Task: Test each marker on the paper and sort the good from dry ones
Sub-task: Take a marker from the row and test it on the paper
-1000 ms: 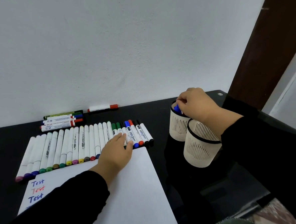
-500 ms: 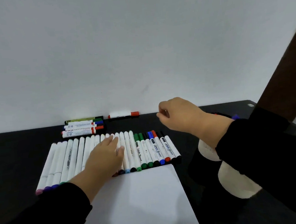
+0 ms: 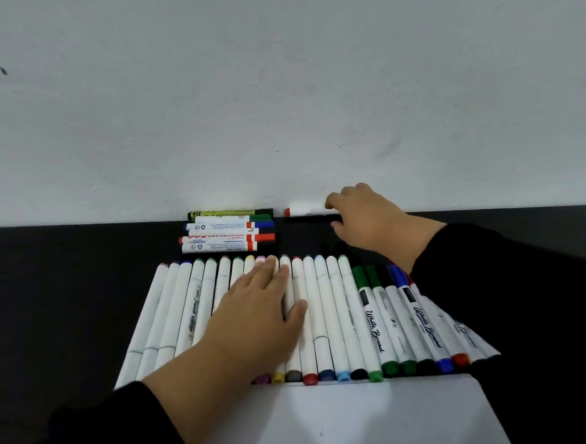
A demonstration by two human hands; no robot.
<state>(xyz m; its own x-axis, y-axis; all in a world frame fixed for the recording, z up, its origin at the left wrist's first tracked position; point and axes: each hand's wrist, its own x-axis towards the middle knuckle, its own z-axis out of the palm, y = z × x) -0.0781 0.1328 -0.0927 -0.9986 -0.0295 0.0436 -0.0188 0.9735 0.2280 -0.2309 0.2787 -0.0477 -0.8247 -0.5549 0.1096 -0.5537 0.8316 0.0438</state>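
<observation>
We see the right hand (image 3: 366,217) at the far edge of the desk (image 3: 64,270), against the white wall (image 3: 276,85). Its fingers curl around one end of a lone red-capped marker (image 3: 304,211), which lies flat along the wall; the red cap points left, away from the hand.

Just left of that marker sits a small stack of thicker markers (image 3: 229,233), lying crosswise, with green, blue and red caps showing.

Nearer to us, a long row of markers (image 3: 328,309) lies side by side, touching, caps toward the paper (image 3: 365,420). The left part of the row is slim white pens with coloured ends; the right part is whiteboard markers with green, black, blue and red caps.

The left hand (image 3: 256,313) rests flat on the middle of the row, fingers straight and spread, gripping nothing.

The paper's far edge touches the row's near ends. Both sleeves are black.
</observation>
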